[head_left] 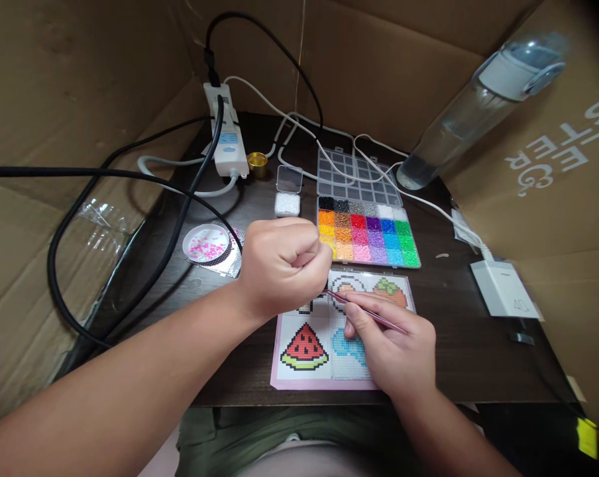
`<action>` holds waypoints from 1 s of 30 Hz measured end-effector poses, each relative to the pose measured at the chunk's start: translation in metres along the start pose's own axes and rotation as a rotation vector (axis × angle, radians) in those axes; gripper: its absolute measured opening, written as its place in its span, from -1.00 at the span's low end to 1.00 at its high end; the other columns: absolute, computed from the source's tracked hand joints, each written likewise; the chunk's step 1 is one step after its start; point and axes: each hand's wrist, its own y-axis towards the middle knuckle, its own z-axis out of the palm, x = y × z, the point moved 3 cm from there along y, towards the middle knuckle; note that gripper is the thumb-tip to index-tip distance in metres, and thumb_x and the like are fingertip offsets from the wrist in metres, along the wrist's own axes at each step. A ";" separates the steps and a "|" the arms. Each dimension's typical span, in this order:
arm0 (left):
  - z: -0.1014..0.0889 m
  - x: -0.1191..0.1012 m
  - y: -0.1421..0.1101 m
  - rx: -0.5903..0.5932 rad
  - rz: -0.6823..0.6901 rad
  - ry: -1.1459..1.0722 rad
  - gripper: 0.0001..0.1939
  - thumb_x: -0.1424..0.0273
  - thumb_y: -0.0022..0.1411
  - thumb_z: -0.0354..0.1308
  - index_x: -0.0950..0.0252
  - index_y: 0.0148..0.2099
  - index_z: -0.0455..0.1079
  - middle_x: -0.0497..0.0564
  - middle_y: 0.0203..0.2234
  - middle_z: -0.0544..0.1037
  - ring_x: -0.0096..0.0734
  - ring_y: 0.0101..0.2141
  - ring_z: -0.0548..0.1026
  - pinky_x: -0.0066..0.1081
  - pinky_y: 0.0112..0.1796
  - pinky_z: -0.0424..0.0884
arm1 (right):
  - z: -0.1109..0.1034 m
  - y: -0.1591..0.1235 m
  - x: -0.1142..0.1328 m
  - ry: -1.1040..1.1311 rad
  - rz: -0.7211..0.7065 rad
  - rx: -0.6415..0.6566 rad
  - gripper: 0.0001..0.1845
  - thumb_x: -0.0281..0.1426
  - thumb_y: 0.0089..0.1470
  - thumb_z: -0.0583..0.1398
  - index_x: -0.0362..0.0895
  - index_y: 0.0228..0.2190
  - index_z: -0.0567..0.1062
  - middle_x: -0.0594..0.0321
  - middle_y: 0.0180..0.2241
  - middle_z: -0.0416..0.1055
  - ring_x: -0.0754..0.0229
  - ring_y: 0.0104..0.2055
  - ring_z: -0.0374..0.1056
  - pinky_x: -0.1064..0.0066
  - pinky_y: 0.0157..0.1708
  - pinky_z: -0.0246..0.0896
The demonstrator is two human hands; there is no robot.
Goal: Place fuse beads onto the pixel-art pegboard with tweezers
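Observation:
My left hand (285, 265) is closed in a fist over the top left of a bead pattern sheet (299, 384). Whatever its fingers may hold is hidden. Pink metal tweezers (381, 318) are gripped in my right hand (401, 354), their tip reaching left to the edge of the fist. On the sheet are pixel pictures: a red watermelon slice (304, 348), a blue shape (348, 346) partly under my right hand, and an orange and green picture (389, 291). Behind the sheet lies an open bead box (369, 265) with coloured beads sorted in compartments.
A white dish (193, 233) of pink and white beads stands left, near a small open case (287, 204) of white beads and a gold cup (257, 164). Cables run from a power strip (232, 159). A bottle (443, 139) and white charger (504, 289) are right. Cardboard walls surround the table.

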 end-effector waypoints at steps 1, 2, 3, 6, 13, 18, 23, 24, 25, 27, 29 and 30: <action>0.000 0.000 0.000 0.000 0.001 0.000 -0.55 0.72 -0.05 0.02 0.25 -0.56 -0.22 -0.20 -0.69 -0.11 -0.59 -0.64 -0.11 -0.43 -0.63 -0.14 | 0.000 0.000 0.000 -0.001 -0.001 0.000 -0.85 -0.49 0.09 0.28 -0.13 -0.31 0.69 0.16 -0.39 0.64 0.25 -0.57 0.47 0.41 -0.63 0.48; 0.000 0.000 0.000 0.002 0.002 -0.001 -0.56 0.72 -0.06 0.02 0.25 -0.56 -0.22 -0.20 -0.69 -0.11 -0.59 -0.64 -0.11 -0.43 -0.63 -0.14 | 0.000 0.000 0.000 -0.004 0.000 0.002 -0.85 -0.48 0.09 0.28 -0.13 -0.31 0.69 0.15 -0.39 0.64 0.25 -0.58 0.47 0.41 -0.62 0.48; 0.000 0.000 0.000 0.004 0.005 -0.001 -0.56 0.72 -0.06 0.02 0.25 -0.57 -0.22 -0.20 -0.70 -0.11 -0.59 -0.64 -0.11 -0.43 -0.63 -0.14 | 0.000 0.000 0.001 -0.009 0.001 0.004 -0.85 -0.48 0.09 0.28 -0.13 -0.31 0.69 0.15 -0.39 0.64 0.25 -0.58 0.46 0.40 -0.62 0.49; 0.000 0.000 0.000 0.013 0.002 0.004 -0.56 0.71 -0.06 0.01 0.24 -0.57 -0.22 -0.20 -0.70 -0.11 -0.59 -0.64 -0.11 -0.42 -0.63 -0.14 | -0.001 0.001 0.002 -0.024 -0.001 0.005 -0.86 -0.45 0.10 0.29 -0.11 -0.32 0.69 0.17 -0.43 0.62 0.23 -0.58 0.47 0.38 -0.61 0.50; 0.000 0.001 -0.001 0.012 0.000 0.015 -0.57 0.69 -0.03 0.01 0.24 -0.55 -0.23 -0.19 -0.70 -0.12 -0.58 -0.64 -0.11 -0.41 -0.64 -0.15 | -0.002 0.002 0.003 -0.053 0.001 -0.013 -0.84 -0.43 0.11 0.29 -0.09 -0.28 0.70 0.19 -0.47 0.60 0.25 -0.59 0.44 0.39 -0.60 0.48; 0.001 0.000 -0.001 0.010 -0.001 0.004 -0.56 0.72 -0.05 0.01 0.25 -0.56 -0.22 -0.20 -0.69 -0.11 -0.58 -0.64 -0.12 -0.41 -0.63 -0.15 | -0.001 0.002 0.003 -0.039 0.012 -0.012 -0.84 -0.44 0.10 0.29 -0.11 -0.28 0.70 0.19 -0.47 0.59 0.26 -0.60 0.42 0.40 -0.61 0.46; 0.001 -0.001 0.000 0.010 0.014 -0.008 -0.56 0.73 -0.05 0.02 0.25 -0.56 -0.22 -0.20 -0.69 -0.11 -0.59 -0.64 -0.11 -0.42 -0.63 -0.15 | 0.000 0.002 0.001 -0.015 0.025 -0.017 -0.84 -0.44 0.09 0.29 -0.11 -0.29 0.70 0.18 -0.45 0.60 0.28 -0.61 0.41 0.41 -0.62 0.46; 0.001 -0.001 0.000 0.009 0.014 -0.008 -0.56 0.73 -0.06 0.02 0.25 -0.56 -0.22 -0.20 -0.69 -0.11 -0.59 -0.64 -0.11 -0.42 -0.63 -0.15 | 0.000 0.002 0.001 -0.012 0.030 -0.018 -0.84 -0.44 0.09 0.29 -0.11 -0.30 0.70 0.18 -0.45 0.60 0.28 -0.62 0.41 0.41 -0.62 0.46; 0.001 0.000 0.000 0.009 0.015 -0.007 -0.56 0.73 -0.06 0.02 0.25 -0.56 -0.22 -0.20 -0.69 -0.11 -0.59 -0.64 -0.11 -0.42 -0.63 -0.15 | 0.000 0.002 0.001 -0.010 0.035 -0.020 -0.85 -0.44 0.09 0.29 -0.11 -0.30 0.70 0.18 -0.45 0.60 0.28 -0.62 0.41 0.41 -0.63 0.46; 0.001 0.000 0.000 0.010 0.017 -0.003 -0.56 0.73 -0.06 0.02 0.25 -0.56 -0.22 -0.20 -0.69 -0.11 -0.59 -0.64 -0.12 -0.42 -0.63 -0.15 | 0.000 0.002 0.002 -0.006 0.046 -0.024 -0.85 -0.44 0.08 0.29 -0.11 -0.30 0.70 0.18 -0.45 0.61 0.30 -0.63 0.40 0.42 -0.64 0.45; 0.001 0.000 -0.001 0.013 0.017 0.000 -0.56 0.73 -0.06 0.01 0.25 -0.56 -0.22 -0.20 -0.69 -0.11 -0.59 -0.63 -0.12 -0.42 -0.63 -0.16 | 0.000 0.002 0.002 -0.004 0.049 -0.025 -0.84 -0.46 0.08 0.29 -0.11 -0.30 0.70 0.17 -0.43 0.61 0.31 -0.63 0.40 0.44 -0.64 0.45; 0.001 0.000 -0.001 0.014 0.019 0.000 -0.56 0.73 -0.06 0.01 0.25 -0.56 -0.22 -0.20 -0.69 -0.11 -0.59 -0.63 -0.12 -0.42 -0.63 -0.16 | 0.000 0.002 0.002 -0.002 0.046 -0.027 -0.84 -0.46 0.08 0.29 -0.12 -0.30 0.70 0.17 -0.43 0.62 0.31 -0.63 0.40 0.44 -0.64 0.45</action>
